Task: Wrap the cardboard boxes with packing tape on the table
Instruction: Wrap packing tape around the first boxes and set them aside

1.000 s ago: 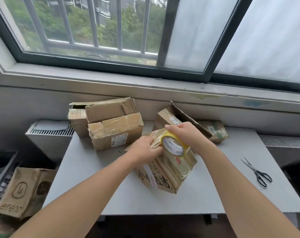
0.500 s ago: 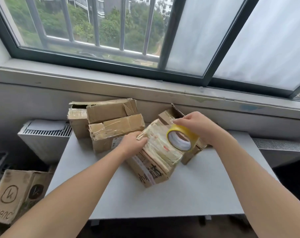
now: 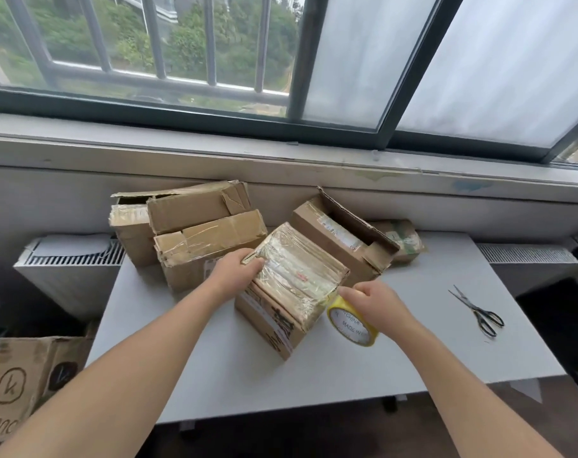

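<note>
A tape-covered cardboard box (image 3: 294, 276) stands in the middle of the grey table (image 3: 430, 345), its glossy top tilted toward me. My left hand (image 3: 236, 271) grips the box's far-left corner. My right hand (image 3: 377, 304) holds a yellow roll of packing tape (image 3: 352, 325) low beside the box's right-hand edge, with a strip of tape running from the roll up onto the box top.
Three stacked cardboard boxes (image 3: 198, 233) stand at the back left. An open box (image 3: 344, 233) and a small parcel (image 3: 401, 236) lie behind the wrapped one. Black scissors (image 3: 479, 312) lie at the right. Another carton (image 3: 19, 385) sits on the floor at left.
My right hand has carried the tape roll from above the box's far side down over its top to the near right edge, laying tape across. My left hand stays on the box.
</note>
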A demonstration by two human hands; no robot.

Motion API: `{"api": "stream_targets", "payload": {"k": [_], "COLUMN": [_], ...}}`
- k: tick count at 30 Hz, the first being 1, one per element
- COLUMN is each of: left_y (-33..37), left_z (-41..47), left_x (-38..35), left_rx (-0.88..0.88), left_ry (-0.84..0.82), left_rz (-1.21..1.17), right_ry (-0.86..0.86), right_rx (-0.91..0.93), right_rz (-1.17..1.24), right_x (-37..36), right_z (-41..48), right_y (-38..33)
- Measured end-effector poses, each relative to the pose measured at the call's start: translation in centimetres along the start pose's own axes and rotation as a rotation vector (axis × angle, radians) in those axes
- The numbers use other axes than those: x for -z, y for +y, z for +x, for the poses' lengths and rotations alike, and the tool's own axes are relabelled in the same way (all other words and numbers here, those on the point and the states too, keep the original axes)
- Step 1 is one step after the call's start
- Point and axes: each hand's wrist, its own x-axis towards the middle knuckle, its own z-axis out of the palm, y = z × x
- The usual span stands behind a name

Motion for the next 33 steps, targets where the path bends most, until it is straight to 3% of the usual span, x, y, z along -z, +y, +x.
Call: {"api": "stream_targets", "payload": {"k": [8, 10, 11, 13, 14, 16, 19, 26, 31, 33], "left_y": [-0.1, -0.3, -0.4, -0.3, 0.3, 1.2, 1.3, 2.9, 3.1, 3.2], "left_z": [0.1, -0.5, -0.6, -0.2, -0.3, -0.9, -1.1, -3.9, -4.5, -4.5], "left_x": [-0.3, -0.5, -0.6, -0.6, -0.7, -1.2, -1.6, -4.5, -6.2, -6.2], "left_rx": [-0.004, -0.178, -0.356, -0.699, -0.728, -0.649, -0.612, -0.634, -0.834, -0.838], "left_ry": [0.008, 0.077, 0.138, 0.19, 0.097, -0.088, -0.142, -0.267, -0.342, -0.371], "left_rz": [-0.001, 0.068, 0.151, 0.555, 0.761, 1.013, 1.123, 1.091, 1.11, 1.108], "right_ry": [0.063, 0.071, 0.075, 0.075, 0.072, 0.061, 0.052, 0.047, 0.071, 0.073], "right_rx": [0.014, 0.03, 0.034, 0.031, 0.025, 0.02, 0.028, 0.044, 0.033, 0.031], "right_rz": [-0.001, 0.06, 0.079, 0.076, 0.069, 0.056, 0.042, 0.022, 0.03, 0.047], "right_x": [-0.8, -1.6, -1.8, -1.7, -1.6, -1.4, -1.4, -1.7, -1.5, -1.6], "right_z": [-0.1, -0.1, -0.1, 0.0, 0.0, 0.2, 0.4, 0.6, 0.3, 0.2], "right_y": [0.6, 0.9, 1.1, 1.3, 1.4, 1.4, 1.2, 0.8, 1.4, 1.4]}}
